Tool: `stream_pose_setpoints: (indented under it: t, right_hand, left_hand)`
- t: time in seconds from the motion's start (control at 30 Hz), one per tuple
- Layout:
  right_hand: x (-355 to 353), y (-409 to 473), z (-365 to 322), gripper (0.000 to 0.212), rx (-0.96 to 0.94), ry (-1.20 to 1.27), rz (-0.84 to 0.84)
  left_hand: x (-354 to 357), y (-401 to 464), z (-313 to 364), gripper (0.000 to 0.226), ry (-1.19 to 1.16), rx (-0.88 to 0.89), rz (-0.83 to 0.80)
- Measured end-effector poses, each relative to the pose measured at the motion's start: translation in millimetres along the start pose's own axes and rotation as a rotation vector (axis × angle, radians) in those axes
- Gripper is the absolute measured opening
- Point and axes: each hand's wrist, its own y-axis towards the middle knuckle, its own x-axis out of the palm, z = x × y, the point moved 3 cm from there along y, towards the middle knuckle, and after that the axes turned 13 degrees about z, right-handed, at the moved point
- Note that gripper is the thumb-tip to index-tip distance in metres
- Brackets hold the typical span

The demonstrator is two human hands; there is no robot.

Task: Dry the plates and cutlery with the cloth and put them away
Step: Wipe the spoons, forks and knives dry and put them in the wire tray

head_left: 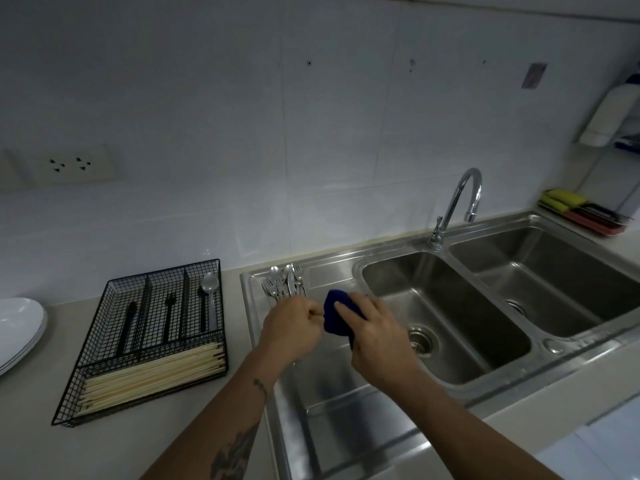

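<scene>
We face a white tiled wall (242,116) with a socket (67,165), above a pale table (145,445) under dim light.

Both bare forearms reach forward, the left hand (292,328) curled into a fist, the right hand (374,332) gripping with fingers wrapped.

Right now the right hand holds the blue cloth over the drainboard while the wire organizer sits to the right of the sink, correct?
Not quite. In the head view the wire organizer sits left of the sink, on the counter. The right hand does hold the blue cloth over the drainboard.
</scene>
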Motion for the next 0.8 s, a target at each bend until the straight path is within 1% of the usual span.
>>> stream_pose_setpoints:
  t: [0.07, 0.13, 0.17, 0.3, 0.33, 0.43, 0.5, 0.57, 0.6, 0.7, 0.73, 0.8]
  right_hand:
    - [11.4, -7.6, 8.3, 0.069, 0.048, 0.005, -0.053]
    - [14.4, -11.9, 18.3, 0.069, 0.132, 0.011, -0.062]
    - [13.1, -13.4, 18.9, 0.069, 0.14, 0.011, -0.064]
    - [9.6, -15.5, 5.8, 0.069, -0.023, 0.019, -0.055]
    - [10.4, -14.4, 7.8, 0.069, -0.022, 0.013, -0.057]
    - [11.9, -10.5, 20.4, 0.073, 0.111, 0.007, -0.057]
    - [11.2, -11.6, 18.6, 0.073, 0.068, -0.002, -0.05]
    - [11.1, -13.1, 15.4, 0.071, -0.046, 0.002, -0.056]
    - [11.7, -12.3, 18.3, 0.071, -0.049, 0.008, -0.061]
    - [16.4, -10.5, 34.6, 0.067, 0.143, 0.095, -0.036]
    - [16.6, -10.6, 35.6, 0.066, 0.167, 0.115, -0.031]
    - [15.7, -10.5, 32.4, 0.062, 0.155, 0.163, -0.012]
  left_hand:
    - [-0.3, 0.4, -4.5, 0.021, -0.027, -0.036, -0.013]
    - [0.4, -2.8, -13.5, 0.024, -0.047, -0.085, -0.016]
    - [1.2, -5.1, -16.2, 0.026, -0.061, -0.101, -0.019]
    - [1.7, -5.2, -11.6, 0.024, -0.142, -0.095, -0.049]
    - [0.8, -4.4, -9.5, 0.023, -0.15, -0.094, -0.057]
    - [2.5, -6.9, -9.1, 0.022, -0.136, -0.107, -0.073]
    - [5.3, -9.4, -11.0, 0.022, -0.149, -0.116, -0.072]
    - [5.1, -9.1, -13.3, 0.022, -0.176, -0.126, -0.043]
    - [5.1, -8.4, -14.1, 0.021, -0.187, -0.131, -0.035]
    - [6.6, -11.4, -14.4, 0.017, -0.223, -0.154, -0.038]
    - [7.4, -13.1, -13.6, 0.016, -0.226, -0.155, -0.049]
    - [9.8, -12.8, -13.0, 0.014, -0.233, -0.15, -0.085]
